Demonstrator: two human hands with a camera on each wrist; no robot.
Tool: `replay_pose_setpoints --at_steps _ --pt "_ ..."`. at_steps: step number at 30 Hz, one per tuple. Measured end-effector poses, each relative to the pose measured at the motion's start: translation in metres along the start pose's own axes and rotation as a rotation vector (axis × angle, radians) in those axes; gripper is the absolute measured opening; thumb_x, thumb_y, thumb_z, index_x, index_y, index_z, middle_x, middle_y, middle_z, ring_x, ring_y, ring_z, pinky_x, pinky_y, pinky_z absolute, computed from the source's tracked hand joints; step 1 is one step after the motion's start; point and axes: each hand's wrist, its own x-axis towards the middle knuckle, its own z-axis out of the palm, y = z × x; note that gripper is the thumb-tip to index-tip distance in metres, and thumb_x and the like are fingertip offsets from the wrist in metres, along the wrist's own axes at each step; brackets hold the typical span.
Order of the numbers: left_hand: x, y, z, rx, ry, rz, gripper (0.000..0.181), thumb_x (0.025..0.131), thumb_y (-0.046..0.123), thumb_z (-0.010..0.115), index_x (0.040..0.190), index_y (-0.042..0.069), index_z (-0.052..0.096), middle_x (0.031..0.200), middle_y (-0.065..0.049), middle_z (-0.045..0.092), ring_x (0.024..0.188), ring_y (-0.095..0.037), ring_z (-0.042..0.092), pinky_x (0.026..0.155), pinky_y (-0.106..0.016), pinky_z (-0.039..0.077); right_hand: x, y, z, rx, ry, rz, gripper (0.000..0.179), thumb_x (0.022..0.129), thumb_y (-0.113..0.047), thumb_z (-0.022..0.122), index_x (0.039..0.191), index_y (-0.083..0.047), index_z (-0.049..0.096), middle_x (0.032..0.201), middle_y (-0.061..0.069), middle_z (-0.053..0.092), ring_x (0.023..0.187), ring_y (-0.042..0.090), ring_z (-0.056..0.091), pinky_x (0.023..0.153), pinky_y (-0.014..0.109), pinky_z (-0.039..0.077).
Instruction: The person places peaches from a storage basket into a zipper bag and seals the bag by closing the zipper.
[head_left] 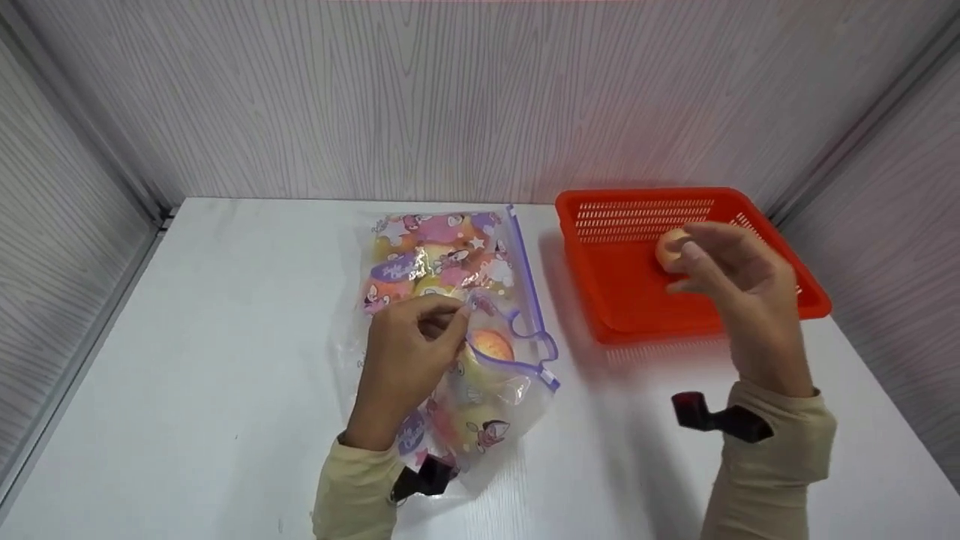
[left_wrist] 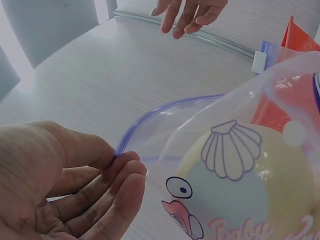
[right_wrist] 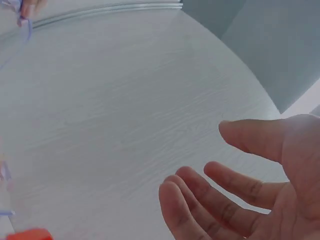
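My left hand (head_left: 409,360) pinches the purple zip edge of a clear printed zip bag (head_left: 491,435), holding its mouth partly open. Inside that bag lie several round yellow and orange pieces; an orange one (head_left: 493,345) shows at the opening. Another printed zip bag (head_left: 442,247), also filled with round pieces, lies flat just behind it. Over the red plastic basket (head_left: 611,315) hovers my right hand (head_left: 757,300), its fingers loosely bent and holding nothing. One round orange piece (head_left: 667,251) sits in the basket, partly covered by that hand from the head view.
A white table (head_left: 225,360) carries everything. Grey wood-grain panels (head_left: 450,97) rise at the back and both sides, close behind the basket. Each wrist wears a small dark camera mount, such as the right one (head_left: 720,420).
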Motion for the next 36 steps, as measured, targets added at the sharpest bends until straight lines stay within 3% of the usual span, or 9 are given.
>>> replay_pose_setpoints --at_steps 3,5,8,11,14,17,21,26,36 --pt "0.0 -0.001 -0.003 0.002 0.005 -0.006 0.011 0.091 0.01 0.075 0.097 0.0 0.078 0.08 -0.002 0.072 0.068 -0.011 0.066 0.067 -0.026 0.06 0.018 -0.007 -0.013 -0.042 0.046 0.005 0.028 0.094 -0.007 0.072 0.118 0.005 0.066 0.109 0.02 0.067 0.09 0.029 0.067 0.073 0.028 0.061" --pt "0.0 -0.001 -0.005 0.01 0.011 -0.003 0.012 0.091 0.009 0.075 0.098 0.0 0.078 0.08 -0.003 0.072 0.068 -0.012 0.066 0.067 -0.027 0.06 0.027 -0.006 -0.017 -0.141 0.022 0.01 0.026 0.093 -0.009 0.073 0.115 0.004 0.068 0.105 0.017 0.068 0.084 0.026 0.067 0.069 0.026 0.06" --pt "0.001 -0.002 -0.008 0.023 0.022 0.001 0.011 0.091 0.008 0.075 0.097 -0.001 0.078 0.079 -0.003 0.072 0.067 -0.012 0.065 0.067 -0.027 0.059 0.031 0.005 -0.01 -0.361 -0.109 0.013 0.022 0.094 -0.012 0.072 0.112 0.002 0.072 0.098 0.014 0.068 0.076 0.023 0.066 0.063 0.026 0.06" --pt "0.002 -0.003 -0.01 0.026 0.03 0.006 0.011 0.091 0.008 0.075 0.097 -0.001 0.078 0.077 -0.003 0.071 0.066 -0.011 0.065 0.066 -0.027 0.059 0.027 0.024 0.011 -0.564 -0.3 0.02 0.019 0.095 -0.013 0.072 0.109 -0.001 0.075 0.092 0.01 0.07 0.072 0.022 0.064 0.061 0.027 0.058" --pt "0.003 -0.003 -0.011 0.013 0.03 0.014 0.01 0.092 0.008 0.074 0.096 -0.001 0.078 0.076 -0.003 0.071 0.065 -0.011 0.065 0.065 -0.027 0.059 0.018 0.047 0.041 -0.629 -0.447 0.108 0.016 0.094 -0.01 0.073 0.108 -0.002 0.077 0.09 0.01 0.072 0.067 0.024 0.064 0.057 0.028 0.058" --pt "0.001 -0.003 -0.01 0.003 0.032 0.017 0.009 0.092 0.007 0.074 0.095 -0.001 0.078 0.076 -0.002 0.071 0.065 -0.011 0.065 0.065 -0.027 0.059 0.007 0.069 0.068 -0.662 -0.529 0.212 0.02 0.094 -0.008 0.072 0.111 0.002 0.075 0.093 0.013 0.074 0.062 0.026 0.066 0.053 0.029 0.057" --pt "-0.001 -0.002 -0.008 -0.006 0.026 0.018 0.008 0.092 0.006 0.073 0.095 0.0 0.077 0.075 -0.001 0.07 0.065 -0.01 0.065 0.064 -0.027 0.059 -0.006 0.091 0.088 -0.708 -0.544 0.311 0.025 0.095 -0.009 0.072 0.116 0.004 0.073 0.09 0.016 0.075 0.059 0.029 0.069 0.05 0.03 0.057" --pt "-0.001 -0.001 -0.007 0.0 0.025 0.026 0.009 0.092 0.007 0.073 0.095 0.0 0.077 0.076 -0.001 0.071 0.066 -0.01 0.065 0.065 -0.026 0.059 -0.009 0.103 0.085 -0.708 -0.511 0.332 0.015 0.094 -0.008 0.072 0.105 0.001 0.077 0.076 0.007 0.071 0.056 0.022 0.064 0.05 0.028 0.056" --pt "-0.002 0.005 -0.018 -0.107 0.126 0.052 0.011 0.093 0.005 0.071 0.1 -0.001 0.077 0.081 -0.005 0.073 0.068 -0.013 0.067 0.066 -0.025 0.059 -0.008 0.07 0.076 -0.642 -0.388 0.116 0.008 0.093 -0.005 0.071 0.093 -0.001 0.078 0.074 0.005 0.071 0.062 0.018 0.062 0.059 0.027 0.055"
